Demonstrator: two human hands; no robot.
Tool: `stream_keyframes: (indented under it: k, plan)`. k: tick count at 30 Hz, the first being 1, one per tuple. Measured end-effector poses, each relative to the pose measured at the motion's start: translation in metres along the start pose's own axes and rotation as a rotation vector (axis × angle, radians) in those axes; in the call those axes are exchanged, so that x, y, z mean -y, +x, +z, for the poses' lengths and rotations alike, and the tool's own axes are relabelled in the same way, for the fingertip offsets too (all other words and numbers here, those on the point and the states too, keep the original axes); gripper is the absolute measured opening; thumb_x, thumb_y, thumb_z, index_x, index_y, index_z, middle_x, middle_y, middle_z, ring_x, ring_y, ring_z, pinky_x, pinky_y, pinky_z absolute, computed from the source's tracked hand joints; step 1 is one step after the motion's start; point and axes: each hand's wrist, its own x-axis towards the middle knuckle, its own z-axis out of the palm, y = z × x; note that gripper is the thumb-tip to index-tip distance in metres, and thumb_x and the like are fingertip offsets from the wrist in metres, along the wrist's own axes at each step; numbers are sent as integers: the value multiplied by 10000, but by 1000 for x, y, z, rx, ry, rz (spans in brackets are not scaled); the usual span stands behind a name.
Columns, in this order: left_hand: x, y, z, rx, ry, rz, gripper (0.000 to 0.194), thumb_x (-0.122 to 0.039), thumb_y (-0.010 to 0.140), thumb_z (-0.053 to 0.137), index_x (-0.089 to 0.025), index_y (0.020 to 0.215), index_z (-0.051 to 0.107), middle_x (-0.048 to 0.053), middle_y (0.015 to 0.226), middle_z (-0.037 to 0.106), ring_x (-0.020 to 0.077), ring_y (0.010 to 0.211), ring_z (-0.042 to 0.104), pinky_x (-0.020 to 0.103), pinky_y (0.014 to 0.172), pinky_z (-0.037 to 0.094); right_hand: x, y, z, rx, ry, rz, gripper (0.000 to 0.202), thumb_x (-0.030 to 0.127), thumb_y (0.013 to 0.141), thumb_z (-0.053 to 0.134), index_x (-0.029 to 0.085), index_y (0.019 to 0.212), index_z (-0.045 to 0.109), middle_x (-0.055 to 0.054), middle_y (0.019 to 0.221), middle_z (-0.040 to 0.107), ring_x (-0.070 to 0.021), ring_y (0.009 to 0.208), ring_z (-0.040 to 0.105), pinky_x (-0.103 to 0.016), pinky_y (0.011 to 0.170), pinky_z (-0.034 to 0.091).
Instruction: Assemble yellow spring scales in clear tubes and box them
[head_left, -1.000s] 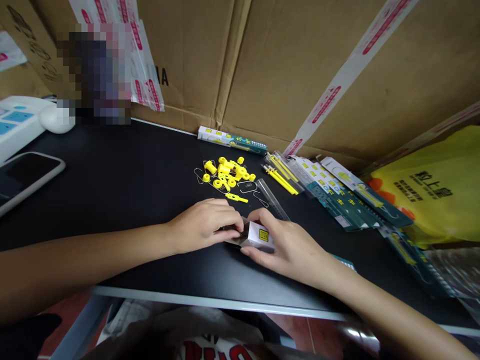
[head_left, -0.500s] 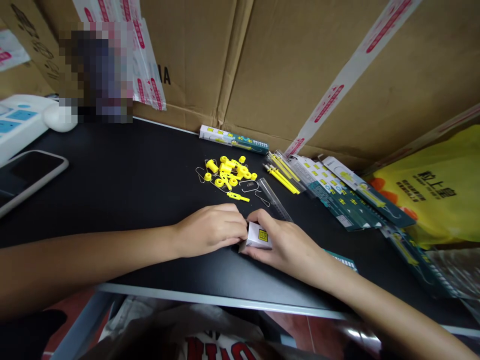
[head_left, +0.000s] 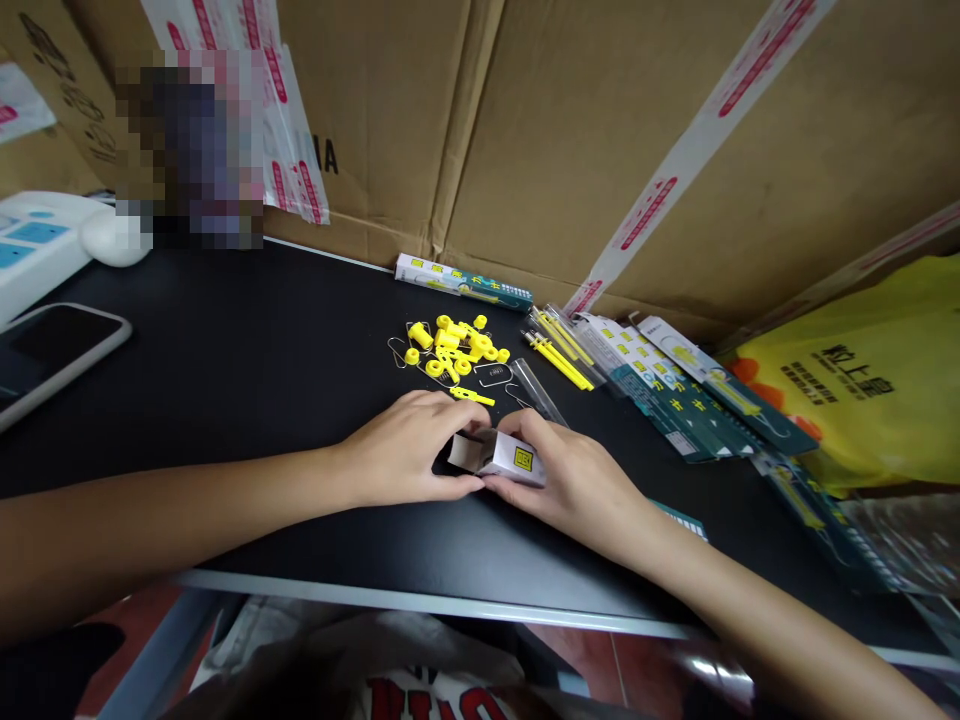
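My right hand (head_left: pixel 581 480) is wrapped round a slim white and green cardboard box (head_left: pixel 523 459), whose green end shows beyond my wrist. The box's left end is open, with a flap (head_left: pixel 466 453) sticking out. Curved about that end, my left hand (head_left: pixel 409 447) has its thumb at the lower corner and its fingers at the upper edge. Just beyond my hands lies a pile of small yellow plastic parts (head_left: pixel 450 345) with bent wire hooks (head_left: pixel 493 374). A clear plastic tube (head_left: pixel 537 392) lies close behind my right hand, partly covered by it.
Yellow rods (head_left: pixel 559 360) with clear tubes lie right of the pile. Several similar boxes (head_left: pixel 675 395) overlap at the right, beside a yellow bag (head_left: pixel 870 380). Another box (head_left: pixel 463 281) lies by the cardboard wall (head_left: pixel 600 120). A phone (head_left: pixel 60 350) and power strip (head_left: pixel 45 240) are at left.
The box's end flap has swung outward to the left, showing the opening. My left hand has opened from a closed grip to thumb and fingers spread around that end.
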Motion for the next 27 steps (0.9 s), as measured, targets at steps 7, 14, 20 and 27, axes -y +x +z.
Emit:
stream_keyframes:
  k: [7,14,20,27]
  plan:
    - [10,4,-1,77,-169,7,99,-275,861,588,-193,893,542,2,901,628,153,852,588,264,762,423,-1,-2,-2,31,38,-15,307,374,852,600,229,1081,456,-43,942,660,-205,790,642,-282,657,450]
    - [26,9,-24,-251,-239,-135,25,-157,845,532,-172,859,548,-6,820,592,106,708,548,226,651,423,-14,1,-21,111,178,103,544,423,840,604,225,1291,374,-71,1062,640,-219,841,637,-321,733,477]
    - [54,15,-39,-510,-350,-229,108,-186,809,597,-171,900,543,3,833,566,106,724,578,206,615,470,-33,8,-14,167,499,60,463,436,850,599,231,1232,435,-25,1006,613,-179,880,579,-292,804,459]
    - [48,13,-31,-527,-443,-292,187,-209,865,507,-187,1026,600,35,930,624,101,640,591,179,475,500,-27,9,2,89,639,93,429,394,843,621,224,1194,443,23,849,580,-128,722,516,-235,683,429]
